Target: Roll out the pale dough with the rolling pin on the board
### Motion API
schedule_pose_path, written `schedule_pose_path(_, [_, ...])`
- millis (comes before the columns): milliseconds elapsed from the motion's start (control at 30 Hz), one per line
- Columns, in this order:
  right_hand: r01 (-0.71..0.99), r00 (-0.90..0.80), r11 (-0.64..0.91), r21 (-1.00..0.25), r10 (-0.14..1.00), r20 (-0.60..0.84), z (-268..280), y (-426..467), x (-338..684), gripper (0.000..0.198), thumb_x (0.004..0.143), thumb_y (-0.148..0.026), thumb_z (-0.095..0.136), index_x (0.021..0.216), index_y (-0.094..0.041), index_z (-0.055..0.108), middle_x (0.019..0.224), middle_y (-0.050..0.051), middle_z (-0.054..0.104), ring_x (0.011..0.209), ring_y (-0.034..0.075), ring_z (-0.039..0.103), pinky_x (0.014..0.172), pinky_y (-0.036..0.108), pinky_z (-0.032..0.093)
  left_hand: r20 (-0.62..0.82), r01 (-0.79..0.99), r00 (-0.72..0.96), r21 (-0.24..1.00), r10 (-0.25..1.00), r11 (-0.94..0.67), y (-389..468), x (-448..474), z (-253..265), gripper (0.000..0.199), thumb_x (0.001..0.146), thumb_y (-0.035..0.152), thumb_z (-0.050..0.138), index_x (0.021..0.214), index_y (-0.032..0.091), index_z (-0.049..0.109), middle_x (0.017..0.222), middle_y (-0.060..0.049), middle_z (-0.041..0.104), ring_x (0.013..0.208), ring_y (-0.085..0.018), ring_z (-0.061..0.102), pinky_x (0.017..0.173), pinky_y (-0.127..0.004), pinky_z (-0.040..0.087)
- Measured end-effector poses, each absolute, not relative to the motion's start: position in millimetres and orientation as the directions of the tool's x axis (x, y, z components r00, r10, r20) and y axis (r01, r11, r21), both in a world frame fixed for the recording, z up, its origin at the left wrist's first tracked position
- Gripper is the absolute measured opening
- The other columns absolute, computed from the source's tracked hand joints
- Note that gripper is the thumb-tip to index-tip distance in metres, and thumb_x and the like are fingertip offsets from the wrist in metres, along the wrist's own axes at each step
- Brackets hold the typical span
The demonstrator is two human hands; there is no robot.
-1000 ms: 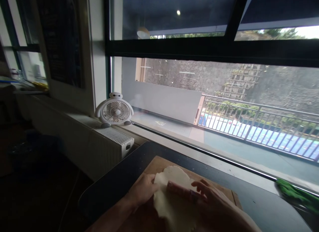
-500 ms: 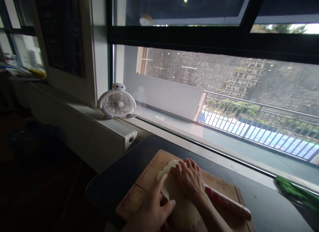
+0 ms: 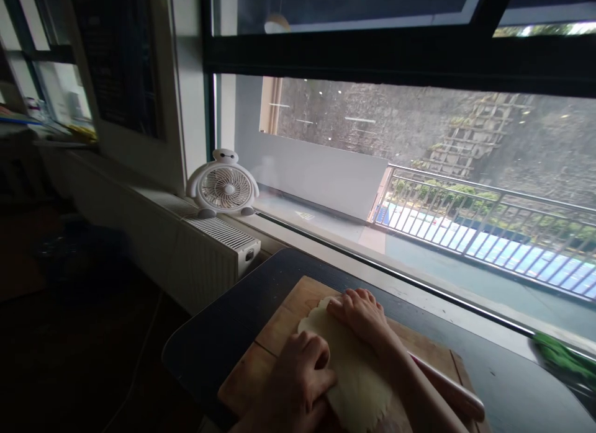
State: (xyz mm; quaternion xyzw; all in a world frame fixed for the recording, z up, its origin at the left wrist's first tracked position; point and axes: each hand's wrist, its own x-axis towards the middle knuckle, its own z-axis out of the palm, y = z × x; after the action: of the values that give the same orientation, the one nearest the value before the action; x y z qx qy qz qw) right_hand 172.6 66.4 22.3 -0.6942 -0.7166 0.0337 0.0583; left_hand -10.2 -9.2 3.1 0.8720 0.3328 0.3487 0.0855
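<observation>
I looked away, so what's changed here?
The right hand let go of the pinkish cylindrical rolling pin, which shifted rightward on the brown wooden board; that hand now lies on the flat pale dough, near its far end. The left hand remains at the dough's left edge. The white round fan stayed put.

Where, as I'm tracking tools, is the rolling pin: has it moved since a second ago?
Yes, rightward against the cutting board: the rolling pin lay on the dough; now its visible end reaches the board's right edge.
</observation>
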Motion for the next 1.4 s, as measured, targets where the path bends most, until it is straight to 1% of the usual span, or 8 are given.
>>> schedule_pose_path(133, [0.973,-0.096,0.125,-0.194,0.984,0.153,18,54,167,0.049,0.090,-0.049,0.012,0.118,-0.031,0.048,0.132,0.003,0.040,0.129,0.023,0.020,0.100,0.044,0.018,0.587,0.488,0.556,0.342,0.588,-0.803,-8,-15,5,0.013,0.067,0.010,0.053,0.073,0.020,0.060,0.096,-0.004,0.050,0.097,-0.022,0.041,0.088,-0.038,0.036])
schedule_pose_path(333, [0.985,0.099,-0.072,-0.160,0.980,0.174,22,102,183,0.047,0.089,-0.045,0.021,0.115,-0.020,0.052,0.132,0.011,0.039,0.127,0.027,0.023,0.099,0.048,0.019,0.650,0.518,0.564,0.203,0.510,-0.831,-7,-16,-12,0.014,0.070,0.017,0.055,0.081,0.022,0.062,0.115,-0.004,0.051,0.110,-0.026,0.040,0.102,-0.049,0.022])
schedule_pose_path(433, [0.984,0.002,0.025,-0.175,0.988,0.154,20,89,177,0.048,0.087,-0.053,0.024,0.111,-0.023,0.053,0.128,0.009,0.043,0.126,0.027,0.024,0.097,0.046,0.024,0.664,0.527,0.566,0.165,0.489,-0.834,-6,-16,-19,0.014,0.074,0.019,0.052,0.081,0.023,0.062,0.103,-0.003,0.059,0.107,-0.024,0.045,0.104,-0.050,0.017])
schedule_pose_path(533, [0.962,-0.126,0.166,-0.214,0.974,0.189,16,66,167,0.047,0.090,-0.050,0.014,0.109,-0.032,0.053,0.123,0.002,0.048,0.126,0.022,0.025,0.097,0.042,0.024,0.637,0.489,0.601,0.185,0.483,-0.853,-7,-15,-22,0.017,0.077,0.018,0.047,0.085,0.022,0.062,0.080,-0.001,0.060,0.086,-0.018,0.052,0.102,-0.046,0.024])
schedule_pose_path(667, [0.984,-0.053,0.085,-0.154,0.978,0.201,21,85,173,0.047,0.090,-0.048,0.016,0.104,-0.027,0.056,0.124,0.006,0.046,0.125,0.025,0.026,0.096,0.045,0.023,0.679,0.481,0.546,0.225,0.491,-0.847,-7,-13,-28,0.018,0.078,0.019,0.042,0.081,0.018,0.060,0.076,-0.004,0.055,0.074,-0.017,0.050,0.078,-0.036,0.043])
schedule_pose_path(933, [0.971,-0.146,0.172,-0.166,0.976,0.160,19,72,163,0.046,0.090,-0.050,0.015,0.107,-0.032,0.054,0.119,0.003,0.051,0.123,0.023,0.029,0.094,0.043,0.027,0.797,0.493,0.477,0.106,0.370,-0.863,0,-7,-44,0.025,0.084,0.021,0.036,0.073,0.019,0.058,0.064,-0.003,0.048,0.062,-0.015,0.045,0.058,-0.028,0.038])
schedule_pose_path(1167, [0.996,-0.009,0.024,-0.082,0.984,0.178,28,102,172,0.046,0.088,-0.048,0.023,0.107,-0.021,0.055,0.127,0.012,0.043,0.125,0.028,0.025,0.095,0.048,0.023,0.744,0.495,0.511,0.155,0.430,-0.855,-5,-10,-30,0.022,0.080,0.020,0.038,0.077,0.019,0.060,0.068,-0.002,0.052,0.069,-0.016,0.047,0.083,-0.040,0.041])
schedule_pose_path(1400, [0.954,-0.207,0.245,-0.175,0.956,0.210,18,82,169,0.047,0.091,-0.046,0.013,0.105,-0.030,0.055,0.128,0.002,0.044,0.128,0.021,0.023,0.099,0.042,0.023,0.821,0.501,0.436,0.117,0.367,-0.857,-1,-6,-38,0.028,0.081,0.018,0.035,0.072,0.020,0.061,0.062,0.000,0.051,0.062,-0.013,0.047,0.088,-0.041,0.040])
